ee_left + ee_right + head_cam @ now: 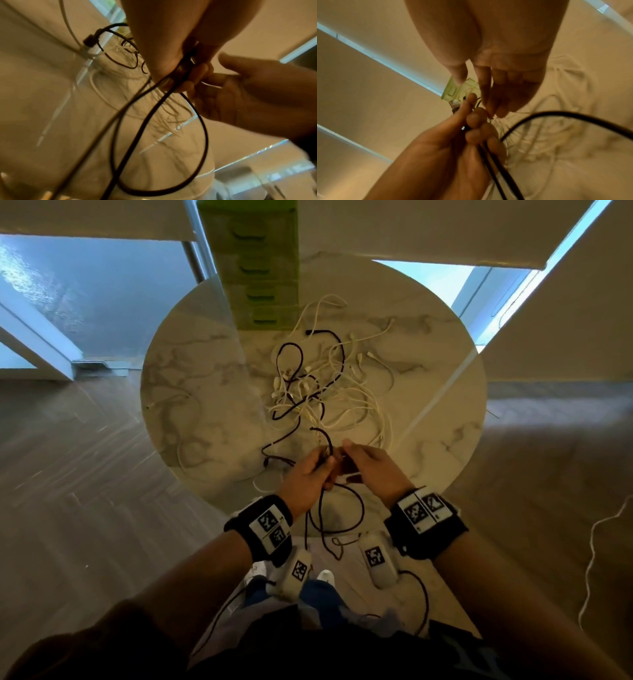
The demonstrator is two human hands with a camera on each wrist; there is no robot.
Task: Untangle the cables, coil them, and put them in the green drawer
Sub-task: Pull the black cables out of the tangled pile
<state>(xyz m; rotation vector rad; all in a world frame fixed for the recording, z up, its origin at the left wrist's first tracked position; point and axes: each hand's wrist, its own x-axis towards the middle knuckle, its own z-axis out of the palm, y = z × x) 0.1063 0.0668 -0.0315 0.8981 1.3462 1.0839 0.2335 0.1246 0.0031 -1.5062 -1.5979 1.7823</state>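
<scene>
Two hands meet at the lower middle of the head view, over the near edge of the round counter. The left hand has its fingers curled round several strands of a black cable, gathered into loops that hang below the fist toward the bottom of the frame. The right hand pinches something small and dark right beside the left fingertips, probably the same cable's next stretch, though the blur hides exactly what. Beyond them, at frame centre, a tangle of white cables lies on the marble with a black strand threaded through it. Further up stands the green drawer unit, all drawers apparently closed. My judgement: the cable is light, limp and a little springy, so loops will slip unless clamped at their crossing; plugs are the snag points, so feed those through first.
</scene>
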